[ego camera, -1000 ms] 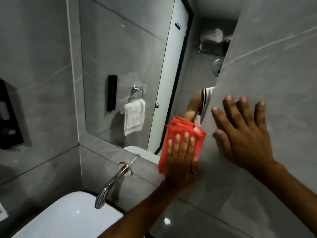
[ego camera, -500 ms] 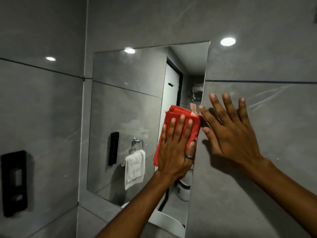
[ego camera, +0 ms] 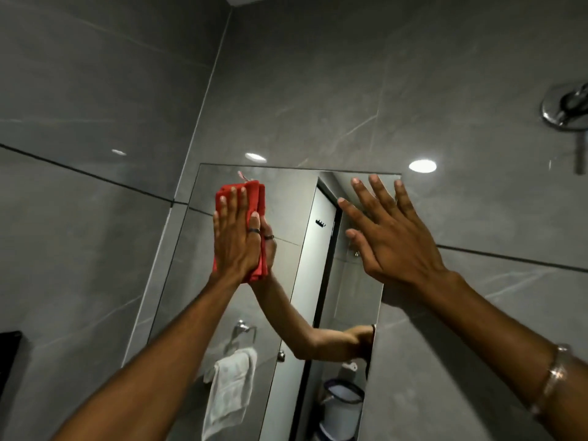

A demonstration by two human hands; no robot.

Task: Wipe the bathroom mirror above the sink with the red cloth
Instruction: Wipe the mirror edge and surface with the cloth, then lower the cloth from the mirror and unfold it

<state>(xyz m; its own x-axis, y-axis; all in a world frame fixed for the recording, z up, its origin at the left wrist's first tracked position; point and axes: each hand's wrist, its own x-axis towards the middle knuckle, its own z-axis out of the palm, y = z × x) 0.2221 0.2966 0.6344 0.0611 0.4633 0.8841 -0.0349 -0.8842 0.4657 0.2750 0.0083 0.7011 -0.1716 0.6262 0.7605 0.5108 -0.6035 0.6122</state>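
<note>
A rectangular mirror (ego camera: 286, 211) hangs on the grey tiled wall. My left hand (ego camera: 237, 240) presses a folded red cloth (ego camera: 254, 194) flat against the glass near the mirror's upper left corner. The palm covers most of the cloth; its top and right edges show. My right hand (ego camera: 386, 237) is spread with fingers apart over the mirror's upper right edge, and holds nothing. The sink is out of view.
The mirror reflects a white towel (ego camera: 230, 389) on a ring, a white door (ego camera: 313, 281) and a bucket (ego camera: 342, 405). A chrome shower fitting (ego camera: 564, 111) sticks out of the wall at upper right. A black wall unit (ego camera: 8, 358) sits at the left edge.
My left hand slid the cloth from the mirror's lower right edge up and across to its upper left. My right hand rose from the wall tile to the mirror's top right. The view tilted upward.
</note>
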